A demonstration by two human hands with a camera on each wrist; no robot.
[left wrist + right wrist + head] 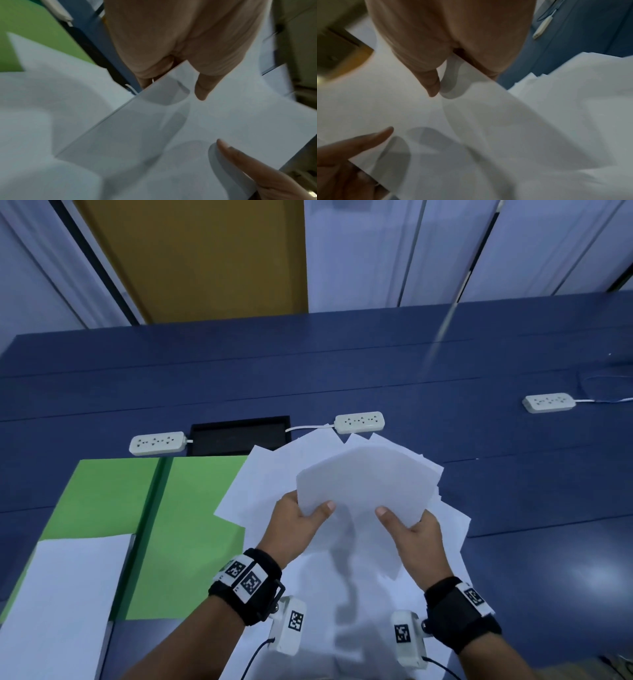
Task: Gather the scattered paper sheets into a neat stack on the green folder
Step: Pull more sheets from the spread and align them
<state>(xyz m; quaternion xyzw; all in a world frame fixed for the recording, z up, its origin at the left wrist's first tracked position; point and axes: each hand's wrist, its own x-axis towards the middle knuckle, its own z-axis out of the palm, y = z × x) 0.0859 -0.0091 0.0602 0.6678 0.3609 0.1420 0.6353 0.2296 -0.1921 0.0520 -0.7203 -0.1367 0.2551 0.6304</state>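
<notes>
Fingers [321, 510] of both hands around blank sheet [368, 484]

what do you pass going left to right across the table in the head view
green folder → left hand → held paper sheets → right hand → far-right power strip

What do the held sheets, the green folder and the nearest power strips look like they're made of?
Held sheets: thin white paper, matte; they bow between the left hand and right hand. Green folder: probably card or thin plastic, matte, flat with a darker centre crease. Power strips: likely moulded plastic, off-white, smooth with rounded corners.
</notes>
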